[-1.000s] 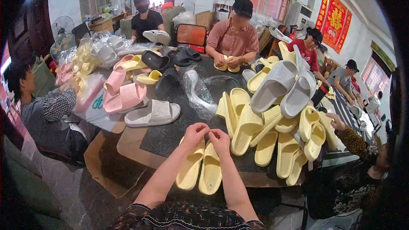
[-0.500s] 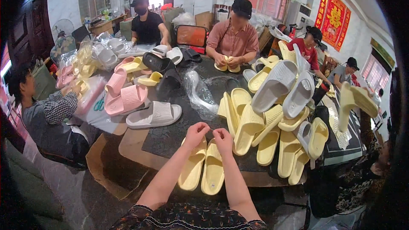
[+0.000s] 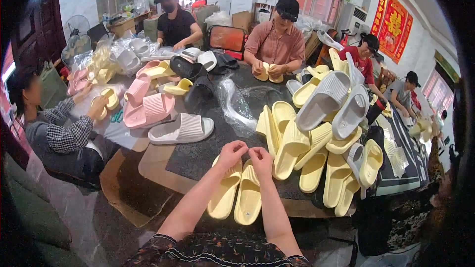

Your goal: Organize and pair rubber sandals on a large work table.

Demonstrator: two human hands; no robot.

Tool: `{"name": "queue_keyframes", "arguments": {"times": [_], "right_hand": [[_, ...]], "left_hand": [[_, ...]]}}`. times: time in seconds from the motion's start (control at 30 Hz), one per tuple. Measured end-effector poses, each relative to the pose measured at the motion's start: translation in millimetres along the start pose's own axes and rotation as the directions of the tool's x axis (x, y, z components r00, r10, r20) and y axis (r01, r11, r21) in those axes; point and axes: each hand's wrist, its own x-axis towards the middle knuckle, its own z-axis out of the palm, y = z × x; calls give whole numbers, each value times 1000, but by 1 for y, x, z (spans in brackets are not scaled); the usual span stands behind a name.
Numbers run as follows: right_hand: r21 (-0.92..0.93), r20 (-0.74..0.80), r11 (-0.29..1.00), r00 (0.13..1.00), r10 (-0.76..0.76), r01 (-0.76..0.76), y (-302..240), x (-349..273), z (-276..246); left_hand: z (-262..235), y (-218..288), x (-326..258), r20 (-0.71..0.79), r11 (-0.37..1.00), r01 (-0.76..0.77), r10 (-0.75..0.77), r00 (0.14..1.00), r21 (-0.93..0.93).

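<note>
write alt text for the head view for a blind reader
A person's left hand and right hand are close together, fingers bent, over a pair of yellow slippers at the near edge of a dark table. Yellow and gray slippers are heaped to the right, pink, gray and black ones lie left, and co-workers are nearby.

Open strip of bench (image 3: 190,160) left of the hands (image 3: 233,155), up to the grey slipper (image 3: 190,128); straight ahead, clear plastic wrapping (image 3: 230,105) in the way, narrow gap between it and that slipper; right side blocked by piled yellow and grey slippers (image 3: 291,154).
</note>
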Motion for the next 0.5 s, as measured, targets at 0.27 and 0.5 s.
{"name": "queue_keyframes", "arguments": {"times": [0.27,0.5], "right_hand": [[624,100,540,627,-772,565,-155,-34,-48],[431,421,868,796,-435,247,-174,48,-430]], "left_hand": [[0,-8,-1,-20,988,127,-126,992,92],[-5,-26,3,-18,996,82,-81,997,36]]}}
